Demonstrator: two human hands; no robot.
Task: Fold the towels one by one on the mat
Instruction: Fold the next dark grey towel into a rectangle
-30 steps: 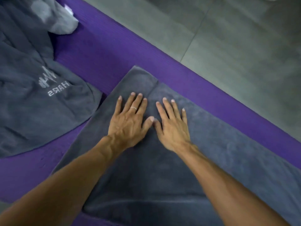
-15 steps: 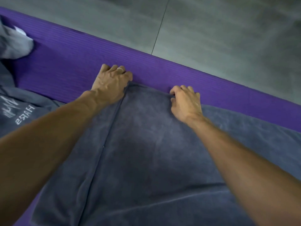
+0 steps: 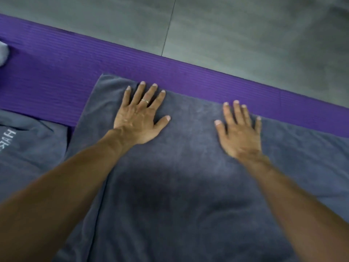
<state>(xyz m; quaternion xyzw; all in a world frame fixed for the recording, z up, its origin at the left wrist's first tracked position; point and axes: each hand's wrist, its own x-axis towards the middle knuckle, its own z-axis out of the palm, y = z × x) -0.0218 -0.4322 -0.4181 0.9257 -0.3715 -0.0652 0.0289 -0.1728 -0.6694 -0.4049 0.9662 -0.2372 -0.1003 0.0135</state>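
- A pale grey cloth (image 3: pixel 3 52) shows only as a corner at the left edge; the rest is cut off.
- Below it lies a second grey towel (image 3: pixel 32 148) with white lettering, of which only "HAR" can be read before the frame cuts it; it sits on the mat just beside the main towel.
- The purple mat (image 3: pixel 56 72) runs slantwise from upper left to right, its near part hidden under the towels.
- The towel (image 3: pixel 188 157) being folded lies flat on the mat, its far edge close to the mat's far edge; a lower layer shows along its left side and on the right, and its near end runs out of frame.
- The left hand (image 3: pixel 139 118), a ring on one finger, lies palm down near the towel's far left corner, fingers straight and spread, holding nothing.
- The right hand (image 3: pixel 239 131), somewhat blurred, presses flat near the far edge, fingers straight, gripping nothing.
- Grey floor (image 3: pixel 245 35) lies beyond the mat.
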